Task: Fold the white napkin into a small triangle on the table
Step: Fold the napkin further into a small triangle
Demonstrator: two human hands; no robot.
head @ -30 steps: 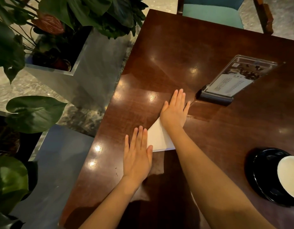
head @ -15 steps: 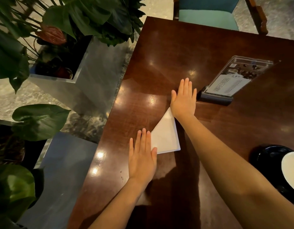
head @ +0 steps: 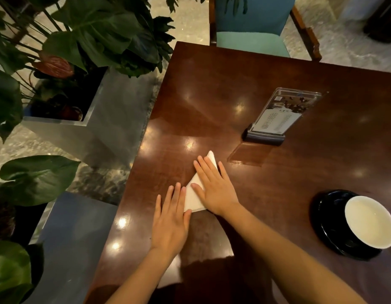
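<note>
Right now your white napkin (head: pixel 193 202) lies as a narrow triangle just below the middle of the frame, near the left edge of the table (head: pixel 212 95), its tip pointing up-frame. Your right hand (head: pixel 214 189) lies flat across it, fingers spread. Your left hand (head: pixel 171 222) lies flat just beside it, fingers straight and close together, seemingly touching its lower left edge. Neither pinches anything. The polished top looks slick, so I judge that lifting one palm or pushing sideways could slide the layers and spring the crease open. Press straight down. The menu stand (head: pixel 275 117) up-frame and the cup (head: pixel 368 220) at lower right sit well apart, so you are unlikely to knock them.
</note>
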